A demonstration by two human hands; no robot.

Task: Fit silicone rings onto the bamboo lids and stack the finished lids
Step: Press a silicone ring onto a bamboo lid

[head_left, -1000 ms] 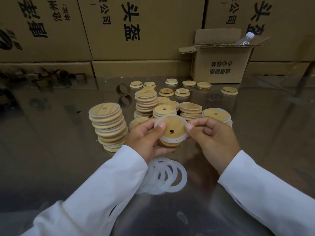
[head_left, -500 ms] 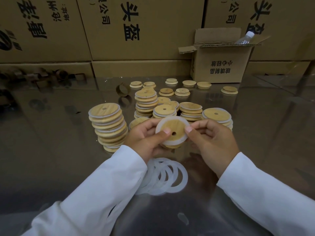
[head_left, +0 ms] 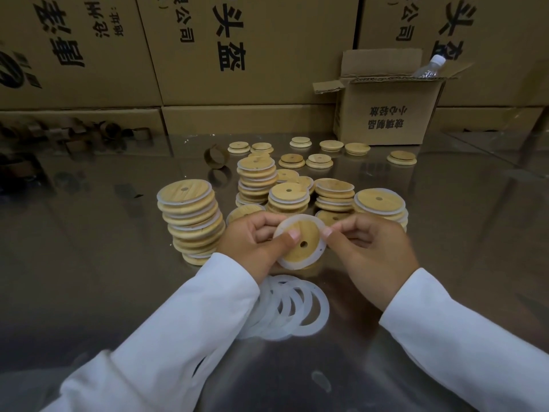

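Note:
A round bamboo lid (head_left: pixel 306 240) with a small centre hole and a white silicone ring round its rim is held tilted toward me above the table. My left hand (head_left: pixel 252 242) grips its left side, thumb lying across the wood. My right hand (head_left: pixel 371 248) pinches the ring at the lid's right edge. Below the hands, several loose white silicone rings (head_left: pixel 297 307) overlap flat on the table. A tall leaning stack of ringed lids (head_left: pixel 191 221) stands to the left. Shorter stacks (head_left: pixel 258 179) (head_left: pixel 380 203) rise behind the hands.
Bare bamboo lids (head_left: pixel 319 160) lie scattered farther back on the shiny metal table (head_left: pixel 89 263). An open cardboard box (head_left: pixel 386 111) with a plastic bottle (head_left: pixel 430 65) stands back right. A cardboard ring (head_left: pixel 216 156) lies near the lids. Large cartons (head_left: pixel 237 55) wall the rear.
The lid has tipped more face-on toward me and sunk slightly. My left thumb slid further onto the wood, and the ring now sits round the whole rim.

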